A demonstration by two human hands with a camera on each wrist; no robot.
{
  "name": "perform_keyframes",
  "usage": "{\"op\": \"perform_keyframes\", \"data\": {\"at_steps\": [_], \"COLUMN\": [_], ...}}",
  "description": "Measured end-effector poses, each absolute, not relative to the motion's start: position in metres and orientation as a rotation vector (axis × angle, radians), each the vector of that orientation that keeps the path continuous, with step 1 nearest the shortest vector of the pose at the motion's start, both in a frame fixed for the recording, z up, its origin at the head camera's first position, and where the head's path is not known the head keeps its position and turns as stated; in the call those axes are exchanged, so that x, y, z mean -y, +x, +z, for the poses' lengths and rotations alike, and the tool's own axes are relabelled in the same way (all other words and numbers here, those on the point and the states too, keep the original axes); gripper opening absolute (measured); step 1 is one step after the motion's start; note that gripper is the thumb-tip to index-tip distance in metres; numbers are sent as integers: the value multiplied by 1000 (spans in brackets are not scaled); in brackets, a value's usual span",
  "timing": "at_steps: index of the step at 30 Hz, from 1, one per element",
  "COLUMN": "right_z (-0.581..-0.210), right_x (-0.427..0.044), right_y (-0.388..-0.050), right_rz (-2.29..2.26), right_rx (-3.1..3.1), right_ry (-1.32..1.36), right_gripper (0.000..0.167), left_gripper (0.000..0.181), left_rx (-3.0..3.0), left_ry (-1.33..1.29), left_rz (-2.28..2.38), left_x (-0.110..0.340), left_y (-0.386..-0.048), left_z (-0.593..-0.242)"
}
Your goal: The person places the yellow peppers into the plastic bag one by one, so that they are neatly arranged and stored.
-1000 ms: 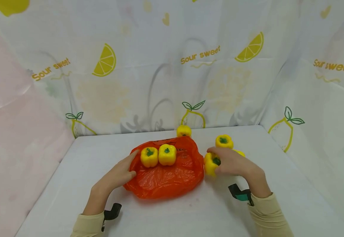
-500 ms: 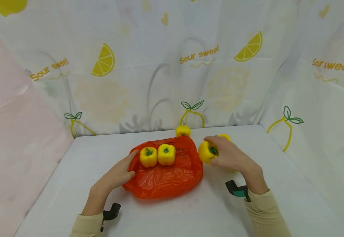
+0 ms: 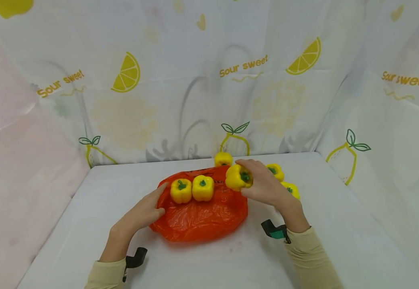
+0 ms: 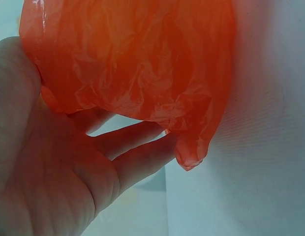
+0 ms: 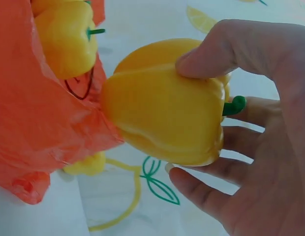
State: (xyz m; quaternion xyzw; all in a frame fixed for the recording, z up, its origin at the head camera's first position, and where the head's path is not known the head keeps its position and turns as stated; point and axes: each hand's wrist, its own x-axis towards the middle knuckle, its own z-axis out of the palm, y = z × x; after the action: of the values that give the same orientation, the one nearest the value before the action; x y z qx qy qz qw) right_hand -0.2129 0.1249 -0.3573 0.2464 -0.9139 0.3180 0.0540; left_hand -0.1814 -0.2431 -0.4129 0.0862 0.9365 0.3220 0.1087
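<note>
My right hand (image 3: 267,186) holds a yellow bell pepper (image 3: 237,178) over the right side of the red plastic bag (image 3: 202,218). In the right wrist view, my thumb lies on one side of this pepper (image 5: 162,105), with fingers round the other and the green stem towards the palm. Two more yellow bell peppers sit side by side on the bag, a left one (image 3: 181,191) and a right one (image 3: 203,188). At the bag's left edge rests my left hand (image 3: 141,210), its fingers fairly straight against the plastic (image 4: 128,64); some fingertips are hidden behind it.
Behind the bag stands a yellow pepper (image 3: 223,159). Two others lie to the right, a far pepper (image 3: 275,171) and a nearer pepper (image 3: 291,190) partly behind my right hand. The white table (image 3: 209,265) is bounded by a printed cloth (image 3: 180,100) at the back.
My right hand has lifted the pepper from beside the bag and carried it left and away from me, over the bag's right side. My left hand has stayed at the bag.
</note>
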Motion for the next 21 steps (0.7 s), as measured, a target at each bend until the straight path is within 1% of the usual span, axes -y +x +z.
{"op": "perform_keyframes", "data": {"at_steps": [6, 15, 21], "right_z": [-367, -375, -380], "right_x": [-111, -94, -86], "right_y": [-219, -227, -239], "right_rz": [990, 843, 701], "right_rx": [2809, 2924, 3000], "right_ry": [738, 751, 801], "right_gripper": [76, 75, 75], "left_gripper": [77, 77, 77], "left_rx": [-2751, -2748, -2740], "left_ry": [254, 255, 230], "left_rz": [963, 962, 960], "left_x": [244, 243, 244], "left_y": [-181, -182, -180], "left_z": [-413, -415, -411]}}
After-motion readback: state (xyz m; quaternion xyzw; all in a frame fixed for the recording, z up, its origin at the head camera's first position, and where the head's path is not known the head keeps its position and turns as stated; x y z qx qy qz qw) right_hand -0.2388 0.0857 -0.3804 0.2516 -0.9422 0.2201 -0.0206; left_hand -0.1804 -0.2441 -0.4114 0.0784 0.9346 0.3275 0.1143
